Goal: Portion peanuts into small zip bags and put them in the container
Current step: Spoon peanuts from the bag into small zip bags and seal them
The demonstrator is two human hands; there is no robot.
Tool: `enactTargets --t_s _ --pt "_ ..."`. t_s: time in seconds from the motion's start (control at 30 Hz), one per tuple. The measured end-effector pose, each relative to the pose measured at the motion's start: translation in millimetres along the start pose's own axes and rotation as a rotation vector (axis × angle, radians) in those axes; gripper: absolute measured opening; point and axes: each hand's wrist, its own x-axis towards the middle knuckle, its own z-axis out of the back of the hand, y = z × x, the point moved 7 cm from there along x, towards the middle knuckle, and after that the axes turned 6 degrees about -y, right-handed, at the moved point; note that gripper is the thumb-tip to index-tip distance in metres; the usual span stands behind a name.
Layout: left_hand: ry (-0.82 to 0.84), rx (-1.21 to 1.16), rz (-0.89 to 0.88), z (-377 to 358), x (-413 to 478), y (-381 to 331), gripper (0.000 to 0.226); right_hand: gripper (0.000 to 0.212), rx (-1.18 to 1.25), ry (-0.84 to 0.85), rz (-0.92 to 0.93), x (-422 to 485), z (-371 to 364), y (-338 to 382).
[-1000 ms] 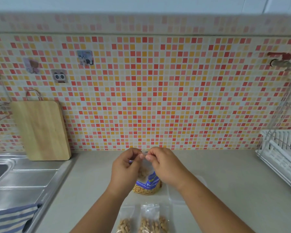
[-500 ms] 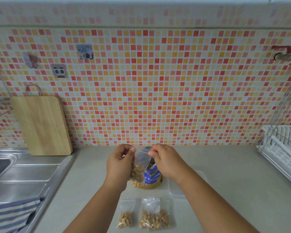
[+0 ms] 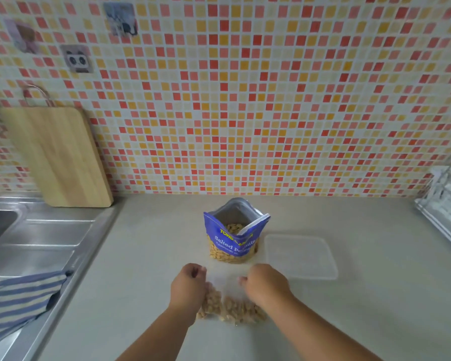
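An open blue bag of salted peanuts (image 3: 234,237) stands upright on the counter. To its right lies a clear plastic container (image 3: 300,256), which looks empty. In front of the blue bag, several small clear zip bags with peanuts (image 3: 231,310) lie on the counter. My left hand (image 3: 189,286) and my right hand (image 3: 267,285) are low over them, fingers curled. Each pinches an upper corner of a small zip bag (image 3: 224,281) stretched between them. That bag is blurred and its lower part merges with the others.
A wooden cutting board (image 3: 55,157) leans on the tiled wall at the left. Below it are a steel sink (image 3: 0,222) and drainboard with a striped cloth (image 3: 21,300). A white dish rack (image 3: 446,201) stands at the right edge.
Both hands have come down from above the blue bag to the counter with the small zip bag. The camera has tilted down and closer.
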Motion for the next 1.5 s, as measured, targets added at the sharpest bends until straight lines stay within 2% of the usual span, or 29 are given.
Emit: enactTargets --t_s 0.27,0.33,0.4,0.53,0.57,0.6,0.67,0.7,0.77,0.83,0.93,1.07,1.23,1.5 --pt "-0.020 0.283 -0.141 -10 16 12 0.015 0.031 0.123 -0.011 -0.089 0 -21 -6" --pt "-0.019 0.350 -0.197 -12 15 10 0.019 0.025 0.248 -0.011 -0.080 2 -16 -5" --pt "-0.023 0.404 -0.245 -14 12 7 0.022 0.030 0.428 -0.054 -0.085 2 -6 -6" --pt "-0.014 0.466 -0.320 -15 7 3 0.005 0.029 0.699 -0.126 -0.039 -2 22 -3" --pt "-0.027 0.454 -0.354 -14 6 -1 0.010 0.026 0.763 -0.125 -0.023 -3 28 -2" --pt "-0.048 0.420 -0.388 -10 4 -7 0.018 0.021 0.857 -0.110 -0.028 -5 33 -1" --pt "-0.060 0.228 -0.398 0 -7 -27 0.015 0.015 1.083 -0.045 -0.046 -8 38 4" --pt "-0.013 0.081 -0.354 5 -14 -38 0.011 0.013 1.176 -0.020 -0.038 -9 42 7" --pt "0.140 -0.226 -0.267 7 -27 -64 0.018 0.010 1.290 0.004 -0.005 -11 52 13" --pt "0.276 -0.363 -0.273 10 -41 -93 0.022 0.010 1.343 0.016 0.034 -13 64 18" --pt "0.358 -0.345 -0.386 13 -52 -127 0.018 0.010 1.354 -0.009 0.098 -19 81 26" --pt "0.326 -0.282 -0.455 18 -52 -146 0.017 0.004 1.269 -0.122 0.229 -27 106 34" --pt "0.258 -0.198 -0.538 17 -58 -157 0.016 0.011 0.917 -0.314 0.393 -35 135 45" --pt "0.239 -0.172 -0.591 13 -62 -163 0.014 0.013 0.735 -0.426 0.440 -42 150 52"
